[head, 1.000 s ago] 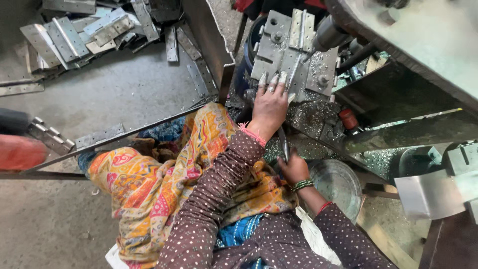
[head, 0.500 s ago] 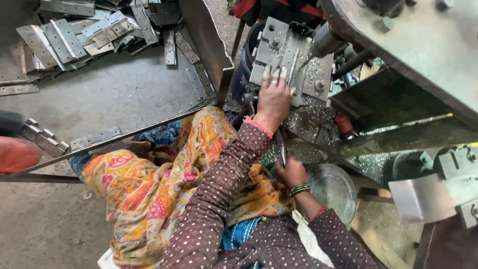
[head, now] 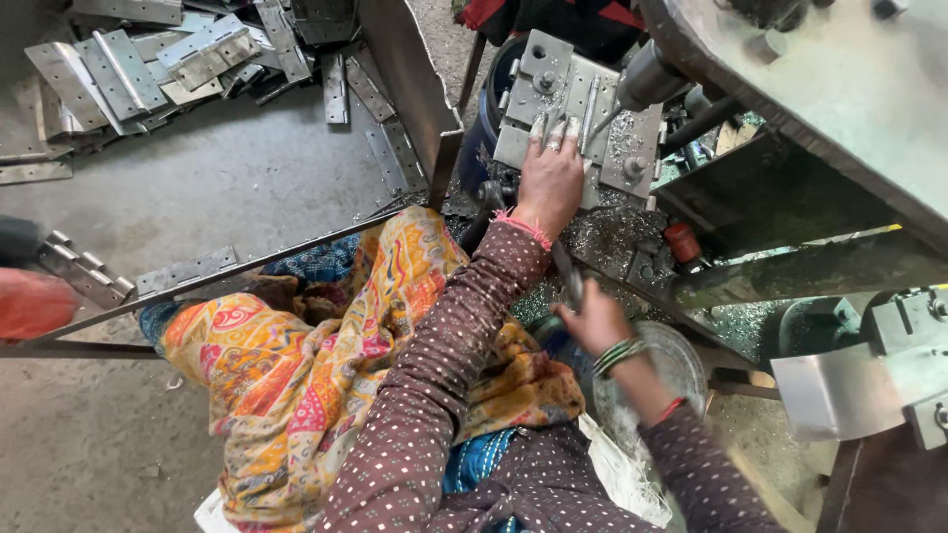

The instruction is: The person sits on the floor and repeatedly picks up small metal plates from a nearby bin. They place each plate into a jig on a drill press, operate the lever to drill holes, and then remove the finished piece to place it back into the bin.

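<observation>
Grey concrete floor (head: 227, 188) spreads to the left of the metal jig plate (head: 578, 114), with a heap of flat hinge plates (head: 148, 59) lying well beyond it at the far left. On the jig plate the left hand (head: 549, 178) lies flat, fingers spread and pressing, nothing clenched in it. Just right of the jig plate a drill spindle (head: 647, 79) angles down toward it, and metal shavings (head: 602, 232) litter the bed below. Nearer the body than the jig plate, the right hand (head: 592, 321) is curled around a slim dark handle (head: 573, 286), beside a round metal bowl (head: 681, 360).
</observation>
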